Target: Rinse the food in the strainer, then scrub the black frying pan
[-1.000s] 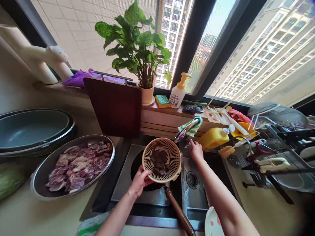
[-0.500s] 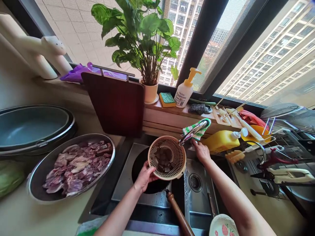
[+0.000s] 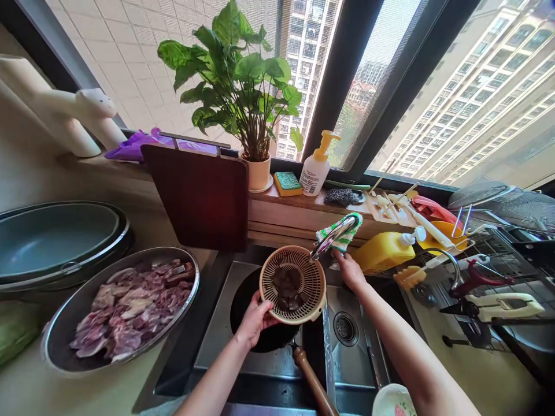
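My left hand grips the rim of a beige plastic colander, thumb on top and fingers underneath. Dark brown, wet-looking pieces lie inside it. The colander is held below the chrome faucet, over a dark wok with a wooden handle that stands in the sink. My right hand is closed at the base of the faucet, on its handle, which is mostly hidden by the fingers. A green-and-white cloth hangs around the spout.
A large bowl of raw meat pieces stands left of the sink. Behind are a dark cutting board, a potted plant and a pump bottle. A yellow detergent bottle and dish rack stand at right.
My view has tilted slightly upward, so the scene sits a little lower. Both hands keep their holds, and the colander stays below the faucet.
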A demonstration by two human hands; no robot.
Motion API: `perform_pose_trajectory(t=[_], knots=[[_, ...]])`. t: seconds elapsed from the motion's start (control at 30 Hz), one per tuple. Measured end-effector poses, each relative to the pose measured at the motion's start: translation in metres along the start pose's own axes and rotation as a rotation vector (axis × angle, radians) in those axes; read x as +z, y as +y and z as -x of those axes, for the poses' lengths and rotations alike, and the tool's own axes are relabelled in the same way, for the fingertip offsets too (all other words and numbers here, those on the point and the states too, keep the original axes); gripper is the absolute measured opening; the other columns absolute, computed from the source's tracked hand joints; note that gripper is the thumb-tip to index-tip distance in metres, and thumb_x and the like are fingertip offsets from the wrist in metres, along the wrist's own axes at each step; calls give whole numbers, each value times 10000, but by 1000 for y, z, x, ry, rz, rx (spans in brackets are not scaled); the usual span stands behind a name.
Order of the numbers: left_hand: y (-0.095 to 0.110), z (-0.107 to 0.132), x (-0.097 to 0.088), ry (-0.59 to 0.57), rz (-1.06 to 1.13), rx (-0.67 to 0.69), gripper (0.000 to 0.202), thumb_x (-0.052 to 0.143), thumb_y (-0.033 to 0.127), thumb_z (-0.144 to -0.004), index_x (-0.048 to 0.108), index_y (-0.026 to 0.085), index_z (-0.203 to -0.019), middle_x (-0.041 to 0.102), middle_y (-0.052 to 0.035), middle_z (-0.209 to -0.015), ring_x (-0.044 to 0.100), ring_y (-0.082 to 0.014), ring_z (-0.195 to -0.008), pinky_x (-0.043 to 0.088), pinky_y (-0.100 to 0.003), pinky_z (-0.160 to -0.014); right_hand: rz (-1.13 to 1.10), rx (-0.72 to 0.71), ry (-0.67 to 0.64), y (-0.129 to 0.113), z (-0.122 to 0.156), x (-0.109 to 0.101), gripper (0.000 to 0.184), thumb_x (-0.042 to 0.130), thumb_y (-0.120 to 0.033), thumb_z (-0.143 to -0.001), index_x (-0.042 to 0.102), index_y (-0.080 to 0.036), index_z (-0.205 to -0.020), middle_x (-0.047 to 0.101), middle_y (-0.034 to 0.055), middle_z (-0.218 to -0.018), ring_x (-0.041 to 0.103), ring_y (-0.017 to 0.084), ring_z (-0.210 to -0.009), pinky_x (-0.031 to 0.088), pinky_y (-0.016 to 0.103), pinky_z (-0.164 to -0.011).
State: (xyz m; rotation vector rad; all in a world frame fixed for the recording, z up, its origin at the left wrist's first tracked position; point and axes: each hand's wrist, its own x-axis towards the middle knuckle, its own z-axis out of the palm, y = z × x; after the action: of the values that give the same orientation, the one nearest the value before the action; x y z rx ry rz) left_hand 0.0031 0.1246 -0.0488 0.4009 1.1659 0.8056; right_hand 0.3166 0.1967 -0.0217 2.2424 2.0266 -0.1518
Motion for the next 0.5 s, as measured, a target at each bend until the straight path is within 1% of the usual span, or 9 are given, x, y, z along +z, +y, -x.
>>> perform_pose_trajectory(t=[0.07,0.1,0.17,0.23,0.27,0.3,0.37,0.43,0.5], knots=[[0,-2,2,1,-4,8,349,531,109,-765,421,201,-1084,605,-32,-876,616,-132,-633,540,-275,-583,38,10,22,-6,1,-7,557,310,-92,-869,389,-275,-1389,577,122,-1090,557,238,-910,387,317,-737],[0,-3,3,1,-6,12,341,530,110,-769,423,200,-1080,601,-30,-870,611,-127,-622,536,-269,-575,63,8,60,-13,2,-11,527,319,-99,-872,432,-264,-1359,578,133,-1092,541,264,-953,386,343,-760],[0,-4,4,-1,-11,23,345,529,110,-773,422,201,-1088,594,-26,-860,603,-121,-611,528,-258,-562,69,-37,161,-36,7,-18,429,344,-134,-886,536,-235,-1256,575,150,-1110,494,304,-1044,372,389,-820],[-2,-5,6,6,-20,38,387,536,112,-771,411,207,-1125,592,-26,-859,598,-122,-613,527,-260,-562,-29,-118,200,-68,12,-20,345,355,-189,-906,585,-209,-1163,581,152,-1110,488,295,-1056,368,390,-851],[-3,-5,7,11,-24,45,415,547,115,-766,405,209,-1145,594,-31,-863,597,-124,-616,528,-264,-566,-105,-146,172,-84,15,-18,324,366,-226,-913,578,-202,-1157,588,148,-1098,506,280,-1030,378,376,-847],[-4,-4,8,13,-26,50,441,559,121,-759,400,211,-1160,597,-35,-870,598,-126,-622,530,-267,-570,-189,-155,115,-98,17,-14,314,394,-259,-908,562,-198,-1167,594,142,-1090,524,266,-1003,389,364,-840],[-5,-3,9,3,-26,59,465,580,139,-750,402,214,-1173,600,-43,-880,601,-132,-644,532,-269,-578,-338,-132,-12,-120,19,-2,347,495,-292,-860,530,-196,-1191,583,135,-1127,541,263,-995,404,364,-839],[-7,-2,9,-16,-24,57,458,578,152,-753,403,216,-1171,598,-43,-882,602,-136,-661,533,-267,-579,-439,-112,-91,-130,18,11,391,582,-255,-787,535,-184,-1169,554,141,-1184,527,281,-1045,395,389,-878],[-7,-2,8,-20,-21,55,448,570,155,-757,400,215,-1168,597,-44,-887,606,-139,-669,535,-268,-575,-517,-113,-113,-131,14,23,375,596,-175,-740,568,-166,-1114,542,149,-1201,506,290,-1087,373,407,-923]])
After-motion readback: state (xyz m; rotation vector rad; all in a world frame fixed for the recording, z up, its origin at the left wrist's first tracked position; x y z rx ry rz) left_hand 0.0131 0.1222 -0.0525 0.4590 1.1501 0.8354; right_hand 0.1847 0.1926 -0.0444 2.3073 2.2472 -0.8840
